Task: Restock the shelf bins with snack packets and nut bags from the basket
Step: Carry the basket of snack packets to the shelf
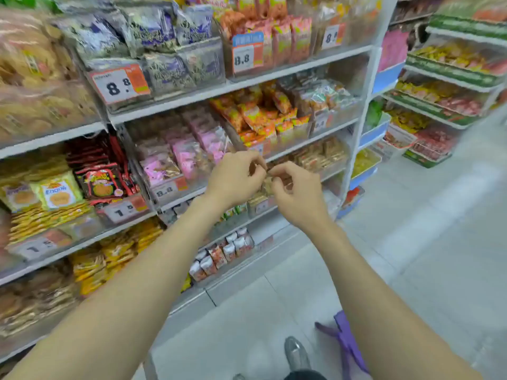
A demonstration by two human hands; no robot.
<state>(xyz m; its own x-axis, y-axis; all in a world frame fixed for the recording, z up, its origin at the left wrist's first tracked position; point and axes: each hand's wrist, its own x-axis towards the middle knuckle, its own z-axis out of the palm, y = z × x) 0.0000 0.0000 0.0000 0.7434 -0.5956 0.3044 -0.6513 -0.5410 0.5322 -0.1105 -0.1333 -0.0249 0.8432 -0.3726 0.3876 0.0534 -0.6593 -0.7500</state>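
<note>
My left hand (236,176) and my right hand (296,193) are raised together in front of the middle shelves, fingers curled. Between their fingertips they pinch a small brownish nut bag (270,174); it is blurred and blends with the stock behind it. Just behind the hands is a clear bin of brown nut bags (321,154). A bin of pink packets (186,157) sits to the left, and a bin of orange snack packets (260,116) one shelf up. The purple basket (347,341) stands on the floor by my right forearm, mostly hidden.
White shelving (241,86) full of snack bins with 8.8 price tags fills the left and centre. A second rack (444,86) of yellow and red packets stands at the right. Grey tiled floor (411,242) runs between them. My shoe (296,352) is at the bottom.
</note>
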